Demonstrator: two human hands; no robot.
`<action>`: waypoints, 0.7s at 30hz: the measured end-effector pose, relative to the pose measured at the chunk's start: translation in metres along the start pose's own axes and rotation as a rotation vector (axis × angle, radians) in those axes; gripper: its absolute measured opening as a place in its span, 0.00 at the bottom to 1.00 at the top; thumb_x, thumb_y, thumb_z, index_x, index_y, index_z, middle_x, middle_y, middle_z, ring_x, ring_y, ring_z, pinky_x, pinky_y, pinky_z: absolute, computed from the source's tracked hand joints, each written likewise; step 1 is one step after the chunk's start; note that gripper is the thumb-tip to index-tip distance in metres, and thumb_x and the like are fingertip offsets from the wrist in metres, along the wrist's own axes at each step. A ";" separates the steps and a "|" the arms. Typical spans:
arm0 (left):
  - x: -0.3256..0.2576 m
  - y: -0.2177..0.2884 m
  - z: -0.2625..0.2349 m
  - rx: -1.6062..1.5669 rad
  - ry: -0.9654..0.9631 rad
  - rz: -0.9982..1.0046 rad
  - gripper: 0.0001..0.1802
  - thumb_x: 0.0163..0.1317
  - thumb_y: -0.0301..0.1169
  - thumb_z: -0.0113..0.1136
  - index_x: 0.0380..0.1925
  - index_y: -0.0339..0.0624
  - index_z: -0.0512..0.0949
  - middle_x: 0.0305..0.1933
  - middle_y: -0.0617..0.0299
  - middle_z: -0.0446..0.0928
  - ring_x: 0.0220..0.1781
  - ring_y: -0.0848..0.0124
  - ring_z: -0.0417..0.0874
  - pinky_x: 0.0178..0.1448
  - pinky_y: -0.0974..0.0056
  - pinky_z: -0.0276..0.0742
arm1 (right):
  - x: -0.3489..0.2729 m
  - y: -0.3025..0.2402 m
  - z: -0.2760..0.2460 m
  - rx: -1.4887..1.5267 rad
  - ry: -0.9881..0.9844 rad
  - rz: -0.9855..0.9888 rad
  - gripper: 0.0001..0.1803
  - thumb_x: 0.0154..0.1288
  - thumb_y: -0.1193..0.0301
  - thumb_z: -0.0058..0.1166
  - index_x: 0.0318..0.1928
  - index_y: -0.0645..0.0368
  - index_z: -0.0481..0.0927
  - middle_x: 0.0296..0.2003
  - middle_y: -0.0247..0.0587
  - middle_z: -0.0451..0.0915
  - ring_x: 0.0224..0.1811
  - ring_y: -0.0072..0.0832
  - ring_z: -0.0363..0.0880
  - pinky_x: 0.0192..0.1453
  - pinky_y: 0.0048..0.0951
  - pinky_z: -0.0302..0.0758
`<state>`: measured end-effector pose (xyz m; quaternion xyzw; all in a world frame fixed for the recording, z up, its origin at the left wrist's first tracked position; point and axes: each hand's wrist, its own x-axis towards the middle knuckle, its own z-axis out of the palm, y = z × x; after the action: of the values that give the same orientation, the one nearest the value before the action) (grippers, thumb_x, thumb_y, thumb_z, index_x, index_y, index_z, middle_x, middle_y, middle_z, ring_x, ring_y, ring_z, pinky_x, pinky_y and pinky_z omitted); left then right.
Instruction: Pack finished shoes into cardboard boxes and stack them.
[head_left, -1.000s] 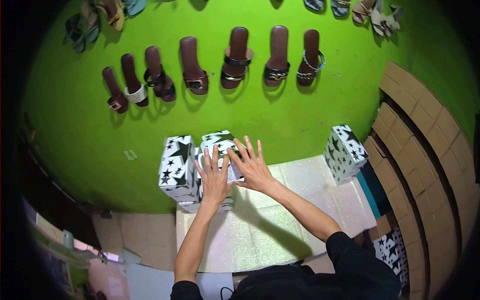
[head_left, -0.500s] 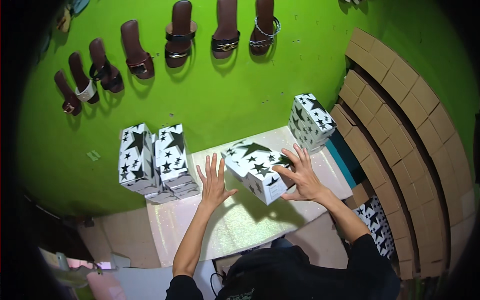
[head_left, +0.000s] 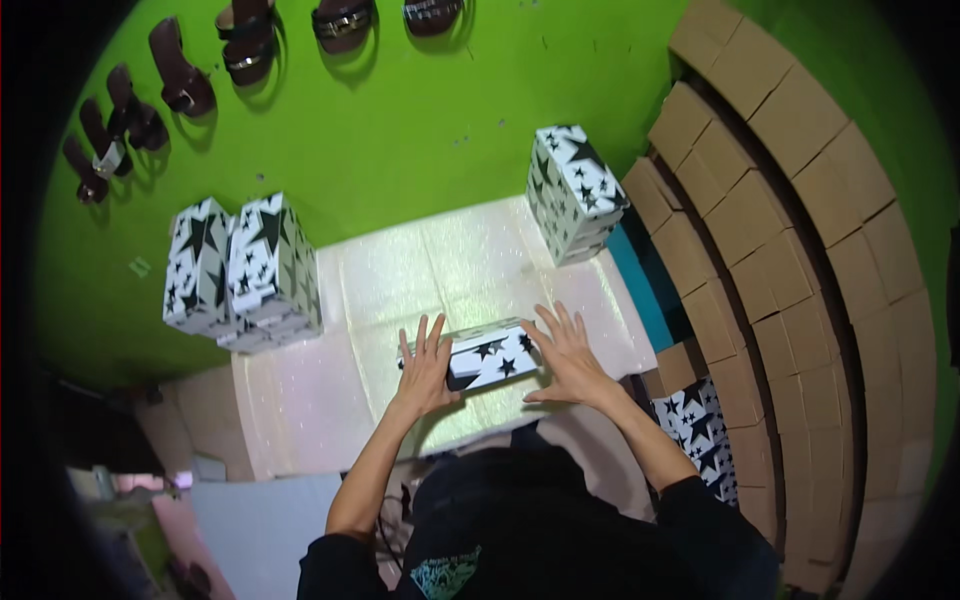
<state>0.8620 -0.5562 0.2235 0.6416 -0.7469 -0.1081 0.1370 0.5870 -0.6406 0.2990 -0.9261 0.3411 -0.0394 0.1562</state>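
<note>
A white shoebox printed with black stars lies crosswise between my hands, over the near half of the table. My left hand is at its left end, fingers stretched along the far side and thumb near its front lower edge. At the other end is my right hand, its fingertips by the box's far corner and the thumb low in front. The fingers of both hands are spread around the ends. Part of the box's left end is hidden behind my left hand.
The table has a shiny pale cover. Star-printed shoeboxes stand in stacks at its left and another stack at the back right. Brown cartons line the right side. Sandals hang on the green wall.
The shoebox has turned from a tilted, slanting position to lie crosswise and has come nearer to me. My left hand has reached its left end. The view has shifted.
</note>
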 end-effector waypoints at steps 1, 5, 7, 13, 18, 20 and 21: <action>0.003 0.015 0.006 0.017 -0.042 -0.030 0.55 0.27 0.44 0.84 0.58 0.35 0.68 0.80 0.43 0.45 0.83 0.40 0.38 0.76 0.22 0.33 | -0.001 0.005 0.009 0.024 -0.020 -0.010 0.70 0.35 0.46 0.80 0.77 0.54 0.53 0.76 0.60 0.46 0.79 0.65 0.38 0.77 0.71 0.39; 0.010 0.075 0.033 0.006 -0.073 -0.094 0.55 0.29 0.44 0.84 0.59 0.36 0.67 0.81 0.43 0.44 0.83 0.41 0.39 0.76 0.22 0.35 | -0.005 0.041 0.045 -0.006 -0.062 -0.084 0.66 0.34 0.56 0.80 0.74 0.58 0.56 0.75 0.61 0.49 0.79 0.65 0.38 0.76 0.74 0.38; 0.014 0.093 0.050 0.018 -0.081 -0.124 0.54 0.31 0.43 0.83 0.60 0.37 0.66 0.81 0.44 0.44 0.83 0.41 0.39 0.76 0.23 0.36 | -0.006 0.065 0.060 -0.078 -0.109 -0.062 0.61 0.35 0.57 0.79 0.71 0.60 0.61 0.74 0.61 0.50 0.79 0.64 0.38 0.76 0.74 0.38; 0.019 0.111 0.127 0.188 0.126 -0.258 0.49 0.44 0.38 0.79 0.64 0.40 0.62 0.81 0.43 0.44 0.83 0.42 0.42 0.75 0.23 0.36 | -0.011 0.106 0.103 -0.125 0.025 -0.157 0.50 0.42 0.59 0.76 0.65 0.64 0.67 0.74 0.59 0.54 0.79 0.61 0.43 0.76 0.72 0.43; 0.005 0.132 0.158 0.046 0.103 -0.280 0.37 0.52 0.37 0.72 0.60 0.39 0.67 0.81 0.44 0.47 0.83 0.45 0.44 0.76 0.25 0.39 | -0.043 0.127 0.151 -0.183 0.143 -0.200 0.45 0.45 0.60 0.73 0.65 0.61 0.70 0.75 0.56 0.53 0.79 0.60 0.43 0.75 0.73 0.44; -0.003 0.133 0.168 0.147 0.135 -0.226 0.22 0.58 0.33 0.64 0.51 0.40 0.71 0.80 0.47 0.50 0.82 0.46 0.47 0.76 0.25 0.39 | -0.054 0.129 0.161 -0.158 0.144 -0.195 0.41 0.46 0.62 0.73 0.63 0.58 0.73 0.74 0.55 0.55 0.79 0.59 0.45 0.74 0.74 0.44; -0.008 0.136 0.170 0.141 0.120 -0.227 0.22 0.58 0.33 0.64 0.51 0.40 0.71 0.80 0.47 0.50 0.82 0.46 0.47 0.76 0.25 0.39 | -0.058 0.129 0.159 -0.149 0.133 -0.187 0.41 0.46 0.62 0.73 0.63 0.58 0.73 0.74 0.55 0.55 0.79 0.59 0.45 0.74 0.74 0.44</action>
<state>0.6787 -0.5300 0.1088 0.7353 -0.6658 -0.0315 0.1229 0.4909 -0.6542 0.1093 -0.9583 0.2646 -0.0896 0.0596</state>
